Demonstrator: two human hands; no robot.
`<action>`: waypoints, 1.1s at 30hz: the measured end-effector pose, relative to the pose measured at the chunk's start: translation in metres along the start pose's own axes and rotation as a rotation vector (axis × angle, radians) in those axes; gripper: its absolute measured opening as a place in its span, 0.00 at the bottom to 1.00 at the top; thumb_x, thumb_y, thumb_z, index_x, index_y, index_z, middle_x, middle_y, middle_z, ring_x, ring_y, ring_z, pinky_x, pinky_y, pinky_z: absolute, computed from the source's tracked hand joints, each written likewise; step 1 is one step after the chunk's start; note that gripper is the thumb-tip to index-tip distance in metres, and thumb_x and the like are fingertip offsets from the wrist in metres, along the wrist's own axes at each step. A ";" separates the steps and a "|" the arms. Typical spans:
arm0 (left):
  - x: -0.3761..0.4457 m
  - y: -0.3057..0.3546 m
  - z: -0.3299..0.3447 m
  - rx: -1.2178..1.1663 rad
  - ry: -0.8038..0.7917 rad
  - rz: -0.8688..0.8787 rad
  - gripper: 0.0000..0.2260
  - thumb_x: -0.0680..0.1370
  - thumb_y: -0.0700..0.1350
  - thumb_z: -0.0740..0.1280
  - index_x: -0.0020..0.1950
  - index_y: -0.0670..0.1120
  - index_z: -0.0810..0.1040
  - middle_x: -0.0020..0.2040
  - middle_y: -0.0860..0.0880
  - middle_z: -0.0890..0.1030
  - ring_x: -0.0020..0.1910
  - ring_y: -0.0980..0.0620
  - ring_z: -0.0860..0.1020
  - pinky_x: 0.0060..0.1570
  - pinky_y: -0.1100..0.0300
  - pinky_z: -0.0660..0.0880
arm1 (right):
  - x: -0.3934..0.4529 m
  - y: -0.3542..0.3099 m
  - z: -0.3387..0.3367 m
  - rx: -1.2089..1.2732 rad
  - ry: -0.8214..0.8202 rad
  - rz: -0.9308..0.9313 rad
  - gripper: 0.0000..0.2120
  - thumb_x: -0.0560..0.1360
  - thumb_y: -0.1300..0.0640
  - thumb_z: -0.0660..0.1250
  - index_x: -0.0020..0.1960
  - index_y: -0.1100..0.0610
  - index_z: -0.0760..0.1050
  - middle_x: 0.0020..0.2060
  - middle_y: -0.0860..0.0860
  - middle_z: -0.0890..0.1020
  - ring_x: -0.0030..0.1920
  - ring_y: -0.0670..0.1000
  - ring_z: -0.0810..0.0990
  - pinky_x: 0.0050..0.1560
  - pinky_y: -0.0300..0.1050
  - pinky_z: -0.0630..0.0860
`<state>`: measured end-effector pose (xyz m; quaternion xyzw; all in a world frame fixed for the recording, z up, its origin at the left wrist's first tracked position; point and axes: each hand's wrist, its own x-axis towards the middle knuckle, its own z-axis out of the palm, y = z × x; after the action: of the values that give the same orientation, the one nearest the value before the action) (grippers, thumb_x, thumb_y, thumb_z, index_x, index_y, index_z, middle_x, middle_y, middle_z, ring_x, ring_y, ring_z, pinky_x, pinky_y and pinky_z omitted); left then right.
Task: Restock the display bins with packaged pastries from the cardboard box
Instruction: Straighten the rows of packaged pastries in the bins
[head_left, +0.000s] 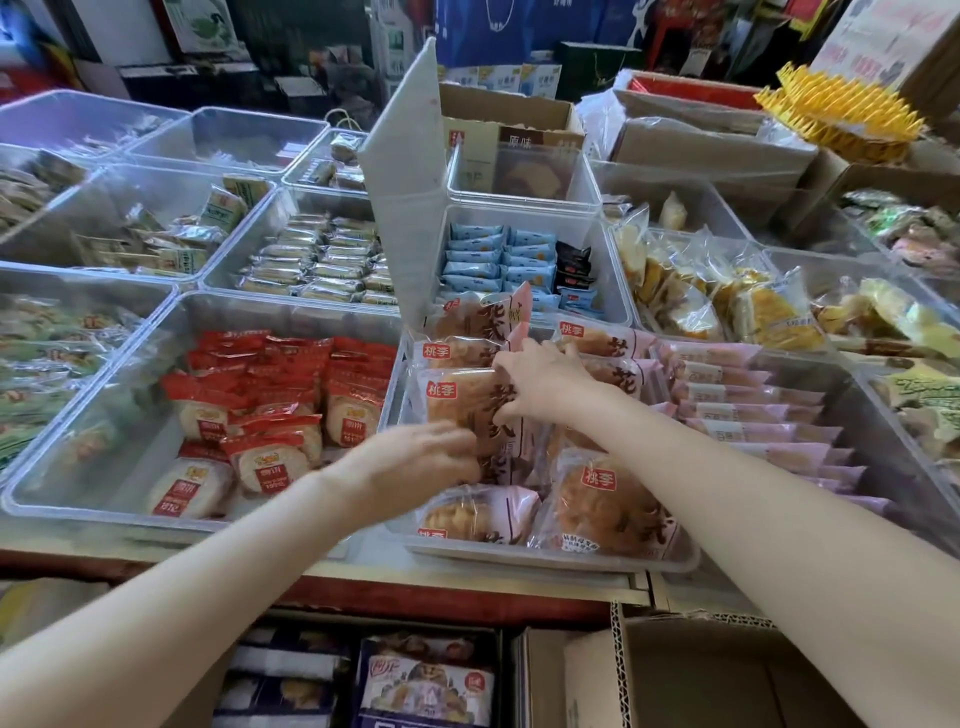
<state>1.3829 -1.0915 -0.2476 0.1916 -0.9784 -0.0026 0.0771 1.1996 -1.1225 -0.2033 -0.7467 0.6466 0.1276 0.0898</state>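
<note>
A clear display bin (550, 558) in front of me holds several pink-wrapped pastry packets with red labels. One upright packet (457, 410) stands in the middle of it. My left hand (421, 457) grips that packet's lower left side; the hand is blurred. My right hand (540, 382) holds the packet's upper right edge with curled fingers. More of these packets (608, 501) lie flat at the bin's front. An open cardboard box (675, 675) sits below the counter at the lower right.
A bin of red-wrapped round cakes (260, 415) stands on the left, a bin of pink flat packets (753, 410) on the right, and blue packets (498, 254) behind. A raised clear lid (405, 182) stands upright behind the pastry bin. Boxed goods (415, 680) lie under the counter.
</note>
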 end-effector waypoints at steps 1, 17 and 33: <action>0.003 0.008 0.005 -0.107 -0.090 -0.014 0.17 0.72 0.32 0.64 0.57 0.48 0.80 0.56 0.49 0.80 0.53 0.50 0.79 0.49 0.55 0.79 | 0.001 0.001 0.000 0.036 -0.014 0.004 0.28 0.70 0.43 0.70 0.65 0.54 0.68 0.63 0.58 0.70 0.66 0.61 0.67 0.68 0.62 0.57; 0.054 0.020 0.028 -0.338 -0.673 -0.293 0.21 0.76 0.36 0.57 0.66 0.52 0.74 0.63 0.51 0.76 0.60 0.49 0.74 0.59 0.58 0.71 | 0.001 -0.007 -0.019 0.145 -0.078 -0.110 0.16 0.73 0.45 0.68 0.36 0.54 0.68 0.44 0.50 0.76 0.54 0.56 0.74 0.63 0.58 0.62; 0.023 -0.049 -0.018 -0.062 -0.300 -0.568 0.22 0.73 0.57 0.66 0.64 0.52 0.70 0.59 0.52 0.74 0.61 0.50 0.71 0.65 0.54 0.62 | -0.004 0.007 0.017 0.307 -0.111 -0.162 0.24 0.75 0.47 0.67 0.67 0.55 0.70 0.59 0.55 0.70 0.59 0.56 0.72 0.59 0.48 0.70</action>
<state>1.3832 -1.1446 -0.2281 0.4521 -0.8858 -0.0818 -0.0659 1.1905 -1.1149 -0.2184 -0.7657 0.5903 0.0605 0.2482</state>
